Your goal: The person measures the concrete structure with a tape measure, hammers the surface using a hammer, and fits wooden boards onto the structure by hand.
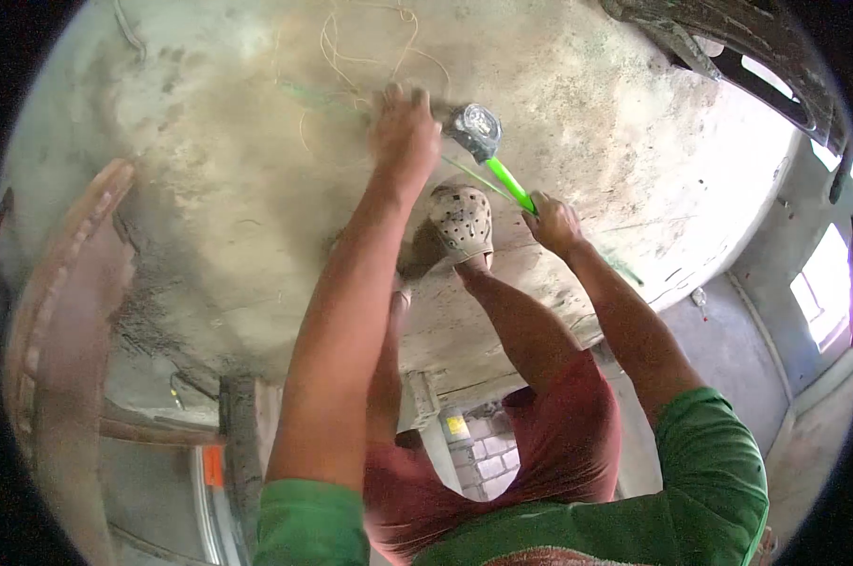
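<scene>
My right hand (554,224) is closed around the end of the bright green handle of a hammer (509,181). Its dark, grey-faced head (476,132) is close to the right side of my left hand (405,132). That left hand reaches down near the concrete surface (247,226), fingers curled, and whatever is in them is hidden. Thin pale string (409,38) lies in loose loops beyond the left hand. A thin green strip (473,176) runs beside the hammer handle.
My foot in a beige clog (461,222) stands on the concrete just below the hammer. At the upper right hangs a dark frame-like object (728,47). A blurred brownish curved piece (68,311) rises at the left. A lower floor (728,330) shows beyond the right edge.
</scene>
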Available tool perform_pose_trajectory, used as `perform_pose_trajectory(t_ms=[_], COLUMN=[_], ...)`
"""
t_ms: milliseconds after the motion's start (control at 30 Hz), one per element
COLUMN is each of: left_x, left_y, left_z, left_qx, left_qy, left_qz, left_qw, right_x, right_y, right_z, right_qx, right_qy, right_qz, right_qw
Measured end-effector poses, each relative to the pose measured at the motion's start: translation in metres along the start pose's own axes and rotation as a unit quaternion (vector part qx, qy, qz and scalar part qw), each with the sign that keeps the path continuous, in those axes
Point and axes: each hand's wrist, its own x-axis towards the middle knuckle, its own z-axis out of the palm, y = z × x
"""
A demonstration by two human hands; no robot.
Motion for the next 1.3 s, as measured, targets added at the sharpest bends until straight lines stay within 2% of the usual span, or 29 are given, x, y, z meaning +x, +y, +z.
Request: perform_pose_trajectory(t_ms=[67,100,167,200,233,267,333,400,433,467,533,600,667,700,733,767,833,933,967,1033,1067,1133,1200,1233,1267,1300], left_x=[0.018,0.02,0.012,0.011,0.009,0.008,0.01,0.006,0.0,-0.006,-0.018,-0.048,-0.089,-0.109,-0.139,-0.157,-0.187,-0.205,-0.216,-0.202,-0.189,-0.165,-0.126,-0.109,-0.1,-0.086], left_y=[0.013,0.022,0.007,0.003,-0.001,0.0,-0.002,-0.015,-0.021,-0.024,-0.025,-0.019,-0.002,0.009,0.009,0.024,0.055,0.119,0.121,0.137,0.144,0.15,0.142,0.143,0.147,0.145], left_z=[0.006,-0.009,0.03,0.039,0.047,0.043,0.049,0.063,0.056,0.044,-0.011,-0.08,-0.171,-0.224,-0.256,-0.309,-0.398,-0.543,-0.57,-0.618,-0.641,-0.682,-0.72,-0.742,-0.758,-0.772], left_qx=[0.067,0.074,0.089,0.101,0.112,0.111,0.108,0.104,0.034,0.032,-0.03,-0.126,-0.195,-0.252,-0.297,-0.343,-0.327,-0.364,-0.462,-0.639,-0.637,-0.65,-0.631,-0.615,-0.604,-0.606], left_qy=[-0.16,-0.212,-0.223,-0.224,-0.225,-0.234,-0.236,-0.18,-0.223,-0.221,-0.206,-0.141,-0.076,-0.094,-0.039,-0.074,-0.063,-0.027,-0.01,0.029,0.06,0.087,0.151,0.174,0.194,0.217], left_qz=[-0.11,-0.1,-0.089,-0.084,-0.079,-0.079,-0.075,-0.075,-0.09,-0.088,-0.124,-0.188,-0.212,-0.254,-0.211,-0.254,-0.249,-0.276,-0.291,-0.287,-0.269,-0.255,-0.272,-0.309,-0.352,-0.364], left_qw=[0.979,0.969,0.967,0.966,0.965,0.963,0.963,0.975,0.97,0.971,0.97,0.964,0.955,0.929,0.93,0.901,0.91,0.889,0.838,0.713,0.72,0.71,0.711,0.704,0.688,0.673], right_x=[-0.034,-0.051,-0.086,-0.103,-0.123,-0.141,-0.18,-0.209,-0.23,-0.254,-0.295,-0.345,-0.378,-0.392,-0.407,-0.422,-0.442,-0.46,-0.464,-0.452,-0.438,-0.418,-0.377,-0.358,-0.345,-0.316], right_y=[-0.002,0.001,0.009,0.013,0.024,0.023,0.024,-0.001,0.003,0.01,0.008,0.017,-0.004,-0.015,-0.027,-0.034,-0.054,-0.096,-0.12,-0.125,-0.108,-0.136,-0.141,-0.137,-0.148,-0.146], right_z=[-0.026,-0.034,-0.044,-0.047,-0.039,-0.043,-0.044,-0.08,-0.081,-0.086,-0.109,-0.131,-0.178,-0.201,-0.223,-0.247,-0.297,-0.366,-0.384,-0.421,-0.424,-0.481,-0.507,-0.522,-0.546,-0.567], right_qx=[0.01,0.028,0.054,0.101,0.073,0.084,0.115,0.139,0.14,0.143,0.108,0.116,0.114,0.108,0.102,0.125,0.178,0.249,0.253,0.25,0.259,0.268,0.271,0.277,0.34,0.309], right_qy=[0.002,0.014,0.005,-0.036,-0.035,-0.03,-0.062,-0.099,-0.103,-0.108,-0.107,-0.045,-0.054,-0.054,-0.052,-0.019,0.038,0.102,0.118,0.144,0.147,0.118,0.131,0.139,0.134,0.124], right_qz=[0.006,0.011,0.03,0.055,0.059,0.044,0.088,0.126,0.149,0.17,0.254,0.209,0.248,0.249,0.249,0.217,0.172,0.128,0.138,0.111,0.086,0.126,0.098,0.088,0.056,0.046], right_qw=[1.0,0.999,0.998,0.993,0.995,0.995,0.987,0.977,0.973,0.969,0.955,0.97,0.96,0.961,0.962,0.968,0.968,0.954,0.95,0.951,0.951,0.948,0.949,0.947,0.929,0.942])
